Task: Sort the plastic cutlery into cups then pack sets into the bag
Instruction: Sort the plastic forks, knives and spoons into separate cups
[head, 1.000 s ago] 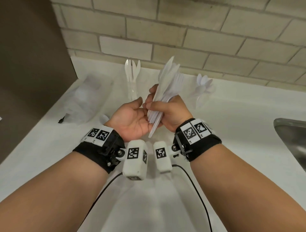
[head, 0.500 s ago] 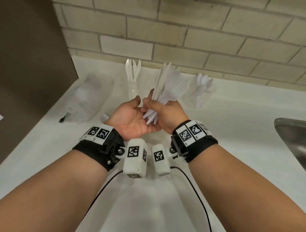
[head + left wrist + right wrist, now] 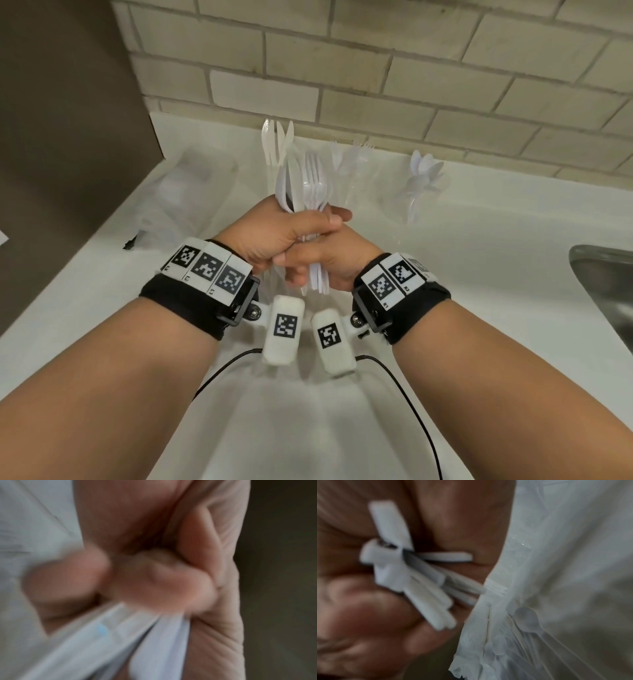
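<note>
A bundle of white plastic cutlery point(image 3: 308, 185), forks and knives among it, stands upright above the white counter in the head view. My left hand point(image 3: 274, 233) is wrapped round its middle. My right hand point(image 3: 318, 263) grips the handles just below, touching the left. The handle ends point(image 3: 423, 588) stick out of my right fist in the right wrist view. White handles point(image 3: 120, 642) show blurred under my left fingers. At the back stand three clear cups: knives point(image 3: 277, 144), forks point(image 3: 352, 157), spoons point(image 3: 423, 174). A clear plastic bag point(image 3: 191, 192) lies at the left.
A brick wall runs behind the counter point(image 3: 479, 257). A dark panel point(image 3: 68, 120) borders the left side. A steel sink point(image 3: 603, 291) is set in at the right edge. Two thin black cables trail from my wrist cameras toward me.
The bundle has swung from leaning right to upright. My left hand, earlier open beside it, has wrapped round it above the right hand.
</note>
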The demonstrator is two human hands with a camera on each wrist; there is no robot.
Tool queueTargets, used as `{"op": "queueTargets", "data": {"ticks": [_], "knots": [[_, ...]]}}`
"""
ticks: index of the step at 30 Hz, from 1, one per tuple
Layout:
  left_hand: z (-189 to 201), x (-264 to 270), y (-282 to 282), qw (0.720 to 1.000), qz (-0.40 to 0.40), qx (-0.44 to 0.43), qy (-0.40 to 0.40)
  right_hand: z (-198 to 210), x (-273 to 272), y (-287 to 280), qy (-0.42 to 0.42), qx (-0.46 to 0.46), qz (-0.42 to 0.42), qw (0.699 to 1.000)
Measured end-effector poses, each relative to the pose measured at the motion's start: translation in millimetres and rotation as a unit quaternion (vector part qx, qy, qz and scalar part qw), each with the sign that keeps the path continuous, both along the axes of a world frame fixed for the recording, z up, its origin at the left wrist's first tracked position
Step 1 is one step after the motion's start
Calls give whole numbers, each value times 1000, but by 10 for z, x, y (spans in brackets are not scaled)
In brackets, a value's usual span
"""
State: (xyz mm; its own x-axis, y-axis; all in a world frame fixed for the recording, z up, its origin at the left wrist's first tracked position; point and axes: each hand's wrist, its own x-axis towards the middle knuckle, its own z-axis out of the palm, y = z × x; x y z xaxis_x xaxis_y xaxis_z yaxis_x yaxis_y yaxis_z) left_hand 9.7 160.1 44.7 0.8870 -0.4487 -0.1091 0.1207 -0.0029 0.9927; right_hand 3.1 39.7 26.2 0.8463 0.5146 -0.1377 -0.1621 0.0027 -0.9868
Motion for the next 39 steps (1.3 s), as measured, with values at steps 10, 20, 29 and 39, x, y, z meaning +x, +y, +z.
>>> {"op": "queueTargets", "data": {"ticks": [10,20,29,39], "knots": [[39,-93,31,998,-53,-39,9,-5,-84,-28,27,-29,106,994],[-154,136,133,946,196,-249,67,372,171,-147,-197,-318,-142,916],[-381,35,133,989,81,-118,33,539,297,52,-336,-259,-164,891],[-445,12,190,992,24,-118,23,554,336,29,-318,-300,-115,892]]}}
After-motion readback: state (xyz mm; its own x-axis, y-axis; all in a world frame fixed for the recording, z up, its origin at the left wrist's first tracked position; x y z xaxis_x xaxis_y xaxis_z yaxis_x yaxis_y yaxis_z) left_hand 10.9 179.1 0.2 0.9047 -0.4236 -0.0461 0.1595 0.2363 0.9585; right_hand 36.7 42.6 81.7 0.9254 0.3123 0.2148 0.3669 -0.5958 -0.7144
